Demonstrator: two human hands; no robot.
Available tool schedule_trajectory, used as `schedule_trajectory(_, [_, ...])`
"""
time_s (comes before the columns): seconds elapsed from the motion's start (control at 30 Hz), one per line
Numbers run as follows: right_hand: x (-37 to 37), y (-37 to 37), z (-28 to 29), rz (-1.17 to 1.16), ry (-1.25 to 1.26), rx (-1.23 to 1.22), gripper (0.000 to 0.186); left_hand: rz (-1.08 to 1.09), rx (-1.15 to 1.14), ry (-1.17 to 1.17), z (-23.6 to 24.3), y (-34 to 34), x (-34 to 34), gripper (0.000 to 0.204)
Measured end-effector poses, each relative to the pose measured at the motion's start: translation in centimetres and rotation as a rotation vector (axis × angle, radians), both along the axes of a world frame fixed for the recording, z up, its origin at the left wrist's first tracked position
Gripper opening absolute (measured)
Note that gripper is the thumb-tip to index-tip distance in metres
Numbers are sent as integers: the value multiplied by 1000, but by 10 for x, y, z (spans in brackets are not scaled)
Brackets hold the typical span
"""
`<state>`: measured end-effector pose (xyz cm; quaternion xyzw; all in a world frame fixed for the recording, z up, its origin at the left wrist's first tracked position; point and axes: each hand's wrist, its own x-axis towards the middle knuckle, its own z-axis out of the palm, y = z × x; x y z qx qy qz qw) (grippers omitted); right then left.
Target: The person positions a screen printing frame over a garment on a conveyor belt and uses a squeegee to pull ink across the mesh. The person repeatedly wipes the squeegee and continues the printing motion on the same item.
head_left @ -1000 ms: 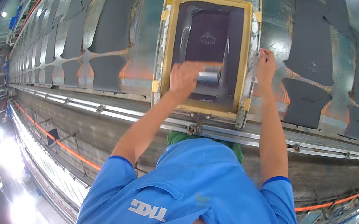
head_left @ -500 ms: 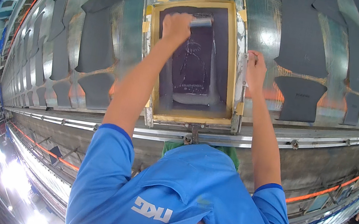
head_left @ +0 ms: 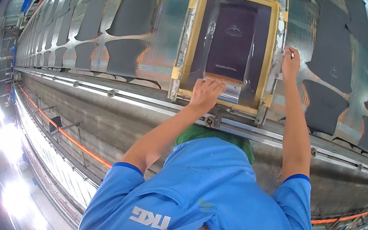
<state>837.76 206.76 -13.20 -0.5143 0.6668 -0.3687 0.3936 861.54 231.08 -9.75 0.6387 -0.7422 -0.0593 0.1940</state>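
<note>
Head view looks down on a long metal bench (head_left: 154, 62) covered with rows of dark grey cut fabric pieces (head_left: 132, 15), running off toward ten o'clock. At twelve o'clock sits a printing screen (head_left: 190, 44), a yellow-edged frame with a dark mesh, laid flat over one of the pieces, probably so its printed panel lines up with the fabric beneath. Bits of yellow tape (head_left: 176, 73) mark its corners and sides.

The left hand (head_left: 205, 94) lies at the near edge of the mesh, about six o'clock on the frame, fingers curled down over a wide metal-looking squeegee (head_left: 226, 89); the grip looks closed around its top edge, pressing it flat against the mesh, which suits dragging ink across the screen. The blade lies across the width of the dark panel, just below the pale logo mark in the mesh.

The right hand (head_left: 290, 64) is out at three o'clock on the frame, fingers pinched on its right rail near the upper part, apparently steadying the screen so it does not shift under the other hand's pressure. Both arms reach forward over a steel rail (head_left: 124, 98) along the bench's near side. The person's blue shirt (head_left: 209, 201) fills the lower picture, and an orange line (head_left: 69, 138) runs below the bench toward eight o'clock
</note>
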Motion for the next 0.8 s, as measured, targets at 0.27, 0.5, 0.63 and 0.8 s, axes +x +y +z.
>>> schedule_trajectory(0.27, [50,4,59,-12,59,-112,23,-9,66,108,40,28,46,42])
schedule_trajectory(0.5, [258,68,29,10,69,-213,22,52,122,90,37,72,249,41])
schedule_trajectory(0.63, [362,99,12,-3,52,-149,20,53,212,99,36,90,353,41])
schedule_trajectory(0.8, [438,122,23,4,64,-97,20,58,174,100,29,110,420,49])
